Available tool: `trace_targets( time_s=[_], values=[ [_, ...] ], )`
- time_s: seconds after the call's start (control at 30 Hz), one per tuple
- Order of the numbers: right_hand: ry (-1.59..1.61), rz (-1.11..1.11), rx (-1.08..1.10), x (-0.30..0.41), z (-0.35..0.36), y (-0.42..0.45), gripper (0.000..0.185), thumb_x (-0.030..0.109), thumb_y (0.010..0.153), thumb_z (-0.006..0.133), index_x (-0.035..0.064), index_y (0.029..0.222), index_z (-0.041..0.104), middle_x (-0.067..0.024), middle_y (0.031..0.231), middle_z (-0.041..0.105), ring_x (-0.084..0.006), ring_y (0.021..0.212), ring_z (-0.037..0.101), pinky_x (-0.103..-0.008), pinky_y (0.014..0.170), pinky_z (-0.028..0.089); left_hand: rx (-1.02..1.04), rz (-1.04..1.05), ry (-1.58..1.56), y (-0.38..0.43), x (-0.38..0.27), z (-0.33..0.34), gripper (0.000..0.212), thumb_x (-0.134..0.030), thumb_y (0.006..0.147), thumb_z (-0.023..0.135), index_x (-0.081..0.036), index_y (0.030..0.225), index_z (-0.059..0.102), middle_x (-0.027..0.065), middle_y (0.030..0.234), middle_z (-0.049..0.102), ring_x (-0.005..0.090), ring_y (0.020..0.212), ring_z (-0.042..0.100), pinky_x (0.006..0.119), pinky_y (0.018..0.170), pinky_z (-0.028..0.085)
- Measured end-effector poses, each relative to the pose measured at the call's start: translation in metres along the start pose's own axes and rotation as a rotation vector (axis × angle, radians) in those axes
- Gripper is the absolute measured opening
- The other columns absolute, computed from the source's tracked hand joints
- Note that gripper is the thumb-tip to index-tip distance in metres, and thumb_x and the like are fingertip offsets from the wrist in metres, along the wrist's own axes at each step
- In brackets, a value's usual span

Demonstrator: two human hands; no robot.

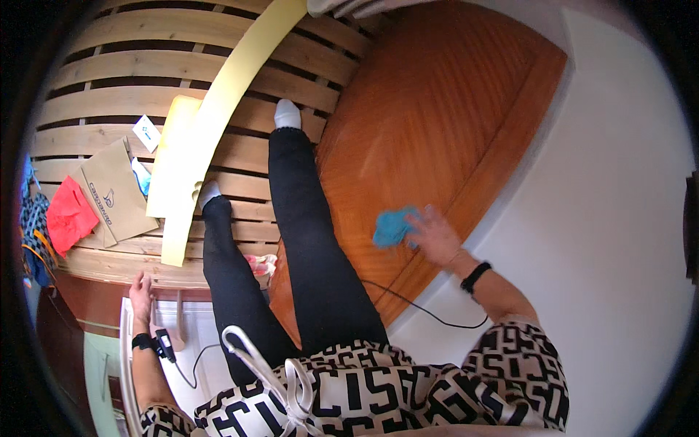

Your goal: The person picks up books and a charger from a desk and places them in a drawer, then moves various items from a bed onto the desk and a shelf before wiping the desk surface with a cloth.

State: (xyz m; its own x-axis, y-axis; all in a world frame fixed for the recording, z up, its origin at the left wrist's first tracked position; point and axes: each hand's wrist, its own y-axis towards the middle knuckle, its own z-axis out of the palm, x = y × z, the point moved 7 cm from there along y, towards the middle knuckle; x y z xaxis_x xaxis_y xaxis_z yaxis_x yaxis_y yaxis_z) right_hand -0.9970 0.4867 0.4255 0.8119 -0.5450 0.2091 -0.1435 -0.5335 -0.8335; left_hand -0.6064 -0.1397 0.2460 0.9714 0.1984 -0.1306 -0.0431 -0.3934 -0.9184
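My right hand (435, 239) grips a blue cloth (394, 226), blurred, over the lower part of a brown wooden panel (415, 125). This panel looks like a bed headboard beside a white wall. My left hand (141, 297) hangs at the front edge of a slatted wooden bed base (180, 276), with its fingers loosely apart and nothing visible in them. My legs in black trousers (306, 235) extend over the slats and the panel's edge. A dark cable (426, 310) curves below my right forearm.
A long pale-yellow strip (240, 71) crosses the slats beside a yellow sheet (173, 142). Farther left lie a brown paper bag (117, 194) with printing, a red cloth or bag (70, 216) and a white card (146, 133). A red-and-white wrapper (262, 265) lies by my leg.
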Motion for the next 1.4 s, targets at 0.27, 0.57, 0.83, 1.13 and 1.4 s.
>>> trace_targets(
  time_s=[0.27,0.57,0.83,1.13,1.4],
  values=[
    [-0.584,0.567,-0.195,-0.347,-0.218,0.073,0.037,0.032,0.093,0.044,0.0209,0.128,0.049,-0.0115,0.147,0.027,-0.0390,0.132,0.028,-0.0502,0.107,0.028,0.001,-0.198,0.076,-0.021,-0.029,0.070,0.045,-0.024,0.089,0.056,-0.004,0.128,0.048,0.0020,0.089,0.058,0.0098,0.070,0.050,0.022,0.059,0.040],
    [-0.283,0.487,-0.269,-0.374,-0.198,0.235,0.039,0.011,0.084,0.052,0.0218,0.121,0.055,-0.0076,0.134,0.043,-0.0303,0.122,0.040,-0.0446,0.097,0.041,0.195,-0.145,-0.020,-0.031,-0.090,0.187,0.050,-0.028,0.089,0.059,-0.007,0.132,0.045,-0.0002,0.095,0.059,0.0096,0.076,0.053,0.024,0.066,0.041],
    [0.171,0.283,0.025,-0.078,0.006,0.248,0.043,0.026,0.087,0.054,0.0048,0.124,0.048,-0.0165,0.136,0.041,-0.0320,0.122,0.040,-0.0456,0.096,0.039,0.118,-0.123,0.014,-0.043,-0.104,0.143,0.049,-0.029,0.088,0.059,-0.007,0.130,0.047,-0.0005,0.090,0.059,0.0093,0.072,0.051,0.024,0.064,0.041],
    [0.296,0.051,0.186,-0.021,0.005,0.164,0.034,0.020,0.089,0.051,0.0041,0.119,0.053,-0.0180,0.128,0.046,-0.0310,0.119,0.043,-0.0445,0.101,0.035,-0.047,-0.242,0.038,-0.058,-0.049,0.069,0.041,-0.026,0.090,0.057,-0.007,0.126,0.051,-0.0012,0.085,0.059,0.0084,0.069,0.049,0.022,0.059,0.039],
    [-0.640,0.476,-0.405,-0.312,-0.242,0.147,0.027,0.022,0.094,0.044,0.0091,0.113,0.057,-0.0141,0.111,0.059,-0.0288,0.101,0.054,-0.0428,0.085,0.045,0.090,-0.158,0.000,-0.043,-0.088,0.117,0.047,-0.030,0.089,0.057,-0.007,0.130,0.048,0.0015,0.091,0.061,0.0093,0.074,0.053,0.023,0.062,0.041]
  ],
)
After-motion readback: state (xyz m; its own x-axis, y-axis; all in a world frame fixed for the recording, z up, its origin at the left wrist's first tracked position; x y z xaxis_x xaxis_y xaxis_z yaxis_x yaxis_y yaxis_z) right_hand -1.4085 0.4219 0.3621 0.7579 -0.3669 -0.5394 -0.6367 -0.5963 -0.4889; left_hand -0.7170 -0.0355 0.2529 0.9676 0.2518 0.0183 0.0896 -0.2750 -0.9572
